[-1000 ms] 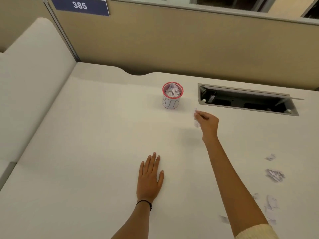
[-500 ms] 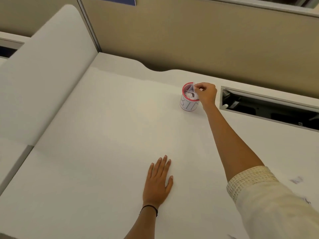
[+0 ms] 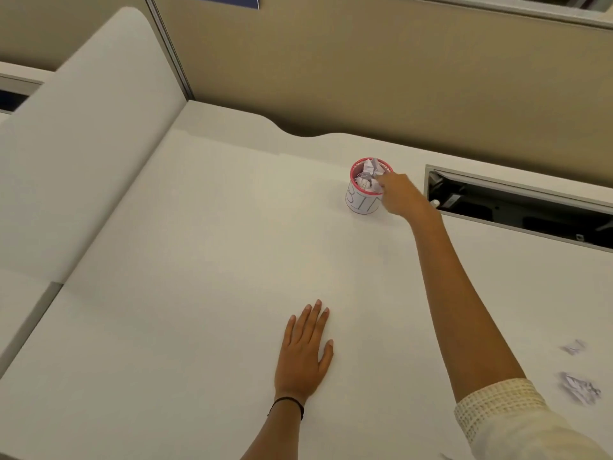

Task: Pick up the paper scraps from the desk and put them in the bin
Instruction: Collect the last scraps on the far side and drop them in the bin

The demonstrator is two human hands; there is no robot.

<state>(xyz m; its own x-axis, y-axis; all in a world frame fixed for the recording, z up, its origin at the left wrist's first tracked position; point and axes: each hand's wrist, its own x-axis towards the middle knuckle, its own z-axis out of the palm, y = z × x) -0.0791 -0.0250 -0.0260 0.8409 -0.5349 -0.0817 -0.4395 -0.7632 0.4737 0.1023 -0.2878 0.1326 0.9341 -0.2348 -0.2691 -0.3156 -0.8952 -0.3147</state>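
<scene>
A small white bin point(image 3: 362, 203) with a pink rim stands far on the white desk point(image 3: 205, 260), stuffed with crumpled paper point(image 3: 370, 174). My right hand point(image 3: 403, 197) hovers at the bin's right rim, its fingertips over the edge, and no scrap shows in it. My left hand point(image 3: 305, 353) rests flat on the desk, fingers straight. Two crumpled paper scraps lie at the right edge of the view: a small one point(image 3: 572, 346) and a larger one point(image 3: 578, 390). My right sleeve hides part of that area.
An open cable trough point(image 3: 517, 210) is set into the desk right of the bin. A beige partition wall point(image 3: 365, 78) runs behind the desk, and a white side divider point(image 3: 83, 144) stands at the left.
My right hand carried a scrap to the bin, reached over its rim, and now sits lower at the rim's right side with no scrap seen. My left hand stayed flat.
</scene>
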